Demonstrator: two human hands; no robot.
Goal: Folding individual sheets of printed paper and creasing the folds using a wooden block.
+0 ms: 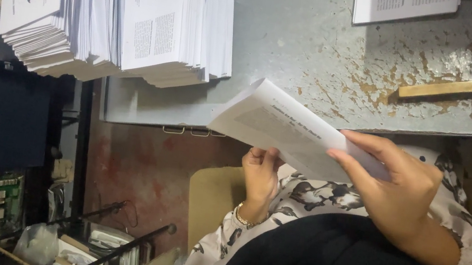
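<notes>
Both hands hold a folded sheet (285,130) in the air, just off the near edge of the surface (321,52). The right hand (397,189) is closed over one end, thumb on top; the left hand (261,173) pinches its lower edge. Squaring the edges first, I judge, would keep the fold true. Stacks (111,10) sit at the surface's corner.

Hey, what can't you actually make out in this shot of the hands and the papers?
- Head view: left hand fingertips, hidden behind the folded sheets.
- Right hand palm side, turned away.
- Print on the stacks: too small.
- Sheet at top: cut off by the edge.
</notes>
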